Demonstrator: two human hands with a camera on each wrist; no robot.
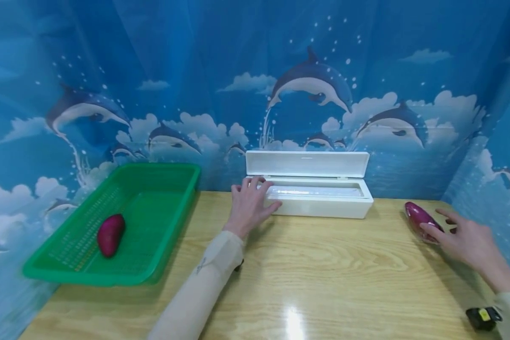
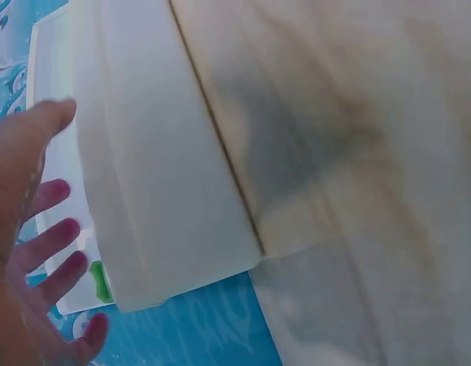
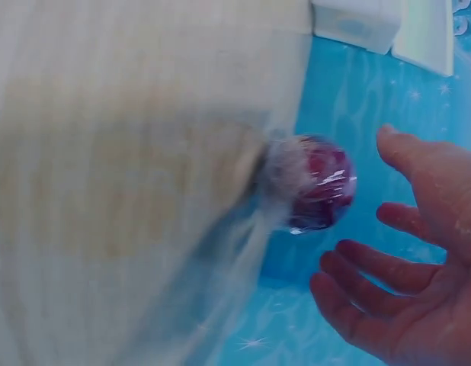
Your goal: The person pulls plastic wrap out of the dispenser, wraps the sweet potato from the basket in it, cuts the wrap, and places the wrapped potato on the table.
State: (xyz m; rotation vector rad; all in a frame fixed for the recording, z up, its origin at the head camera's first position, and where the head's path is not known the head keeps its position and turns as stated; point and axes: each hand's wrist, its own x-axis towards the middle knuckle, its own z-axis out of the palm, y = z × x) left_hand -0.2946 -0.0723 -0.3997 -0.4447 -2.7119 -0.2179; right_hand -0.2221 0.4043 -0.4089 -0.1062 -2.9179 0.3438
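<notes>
A white lidded box [image 1: 318, 208] stands at the back of the table with its lid [image 1: 308, 164] raised. Inside lies a long clear-and-white roll [image 1: 314, 191] that looks like cling film. My left hand [image 1: 250, 205] is at the box's left end, fingers spread above the rim and thumb by the front; contact is hard to tell. At the far right lies a purple sweet potato [image 1: 422, 222] wrapped in shiny clear film [image 3: 323, 183]. Beside it, my right hand [image 1: 471, 243] has its fingers apart; in the right wrist view a gap separates them from the sweet potato.
A green plastic basket [image 1: 170, 255] sits at the left with an unwrapped purple sweet potato [image 1: 111, 235] in it. A blue dolphin-print curtain [image 1: 221, 71] hangs behind the wood-grain table [image 1: 344, 274] and along its right side.
</notes>
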